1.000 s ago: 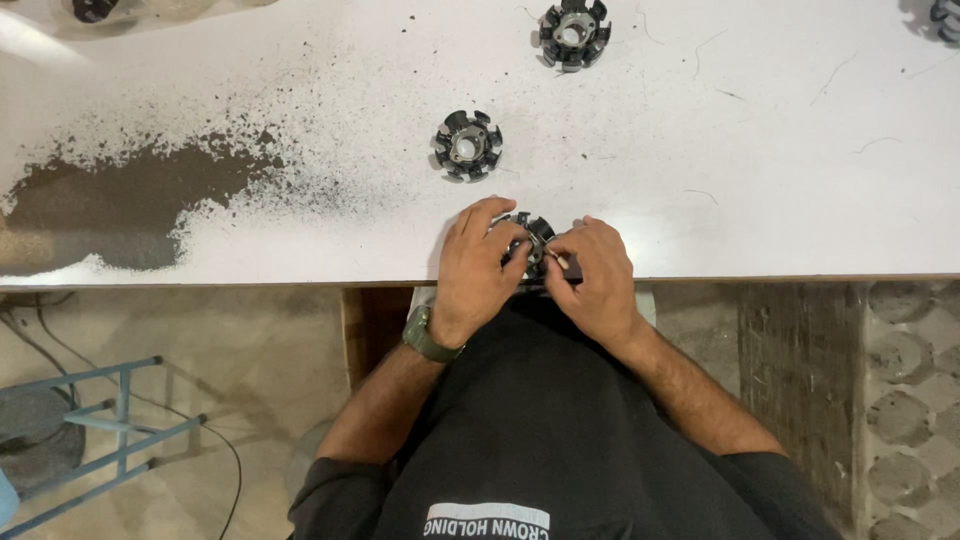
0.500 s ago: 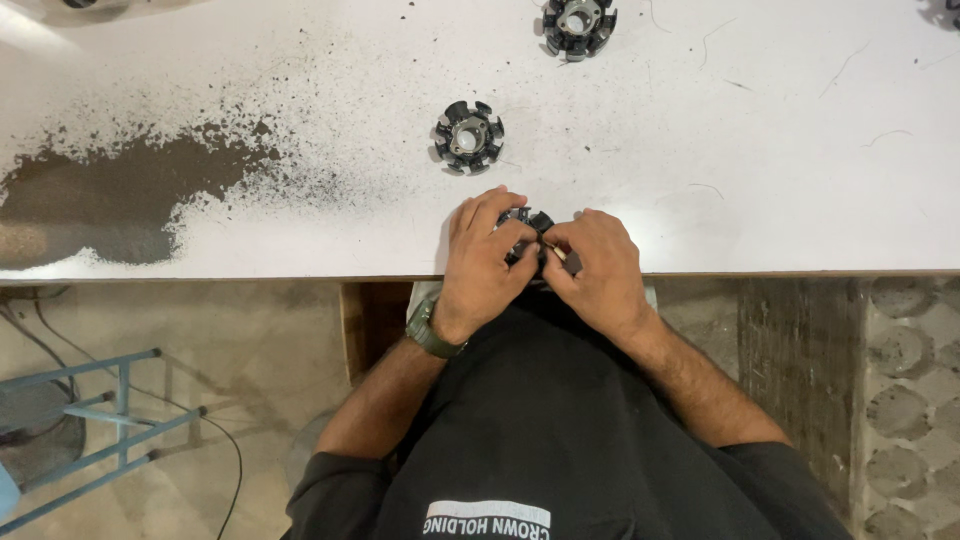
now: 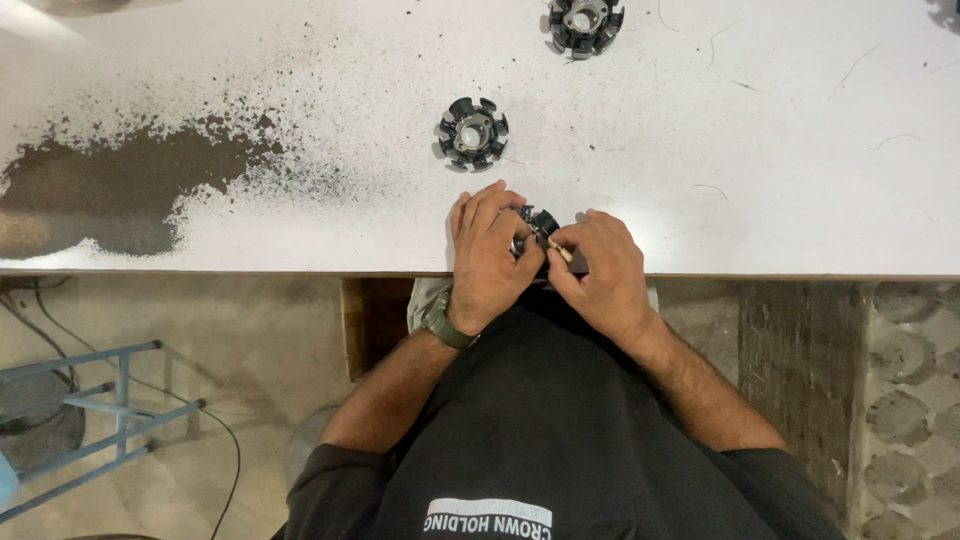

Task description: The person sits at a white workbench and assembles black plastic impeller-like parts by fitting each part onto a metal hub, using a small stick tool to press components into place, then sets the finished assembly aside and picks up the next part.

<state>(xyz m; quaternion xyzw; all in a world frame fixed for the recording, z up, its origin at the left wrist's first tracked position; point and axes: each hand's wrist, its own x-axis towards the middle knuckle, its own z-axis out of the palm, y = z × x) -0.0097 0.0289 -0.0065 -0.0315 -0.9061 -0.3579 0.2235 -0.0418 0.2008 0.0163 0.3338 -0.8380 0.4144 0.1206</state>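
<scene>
Both hands meet at the near edge of a white table (image 3: pixel 760 150). My left hand (image 3: pixel 488 255), with a dark watch on its wrist, cups a small round black toothed metal part (image 3: pixel 538 222), mostly hidden by the fingers. My right hand (image 3: pixel 600 270) pinches a thin pale stick-like piece (image 3: pixel 558 250) against that part. A second toothed ring part (image 3: pixel 473 133) lies on the table just beyond the hands. A third one (image 3: pixel 585 22) sits farther back at the top edge of the view.
Dark dust and grit (image 3: pixel 130 190) is spread over the table's left side. Below the table edge are a concrete floor, a blue metal frame (image 3: pixel 100 400) at the left with a cable, and patterned paving (image 3: pixel 900 380) at the right.
The view has shifted slightly, so the parts on the table sit a little higher in the frame. Both hands stay closed together on the same small part at the table edge.
</scene>
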